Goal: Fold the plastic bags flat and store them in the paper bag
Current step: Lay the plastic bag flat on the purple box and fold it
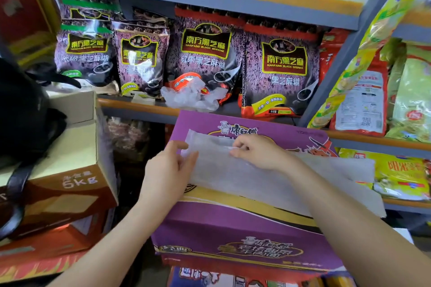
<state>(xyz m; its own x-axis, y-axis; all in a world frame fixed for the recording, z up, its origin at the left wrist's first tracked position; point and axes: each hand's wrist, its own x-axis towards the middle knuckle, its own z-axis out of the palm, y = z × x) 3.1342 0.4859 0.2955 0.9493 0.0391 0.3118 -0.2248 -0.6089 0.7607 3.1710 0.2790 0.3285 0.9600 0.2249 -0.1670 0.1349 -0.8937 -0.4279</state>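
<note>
A translucent white plastic bag [235, 175] lies spread flat on top of a purple carton [233, 230] in front of me. My left hand [168, 170] presses on the bag's left end, fingers curled over its edge. My right hand [258, 151] pinches the bag's upper edge near the middle. A second, crumpled clear plastic bag [193, 94] sits on the shelf behind the carton, in front of the sesame packets. No paper bag is in view.
Grey metal shelves [140, 106] hold purple sesame-paste packets [205, 53] and yellow-green snack bags [401, 175] at right. To the left stands a brown cardboard box [70, 170] marked 5kg with a black bag [21, 112] on it.
</note>
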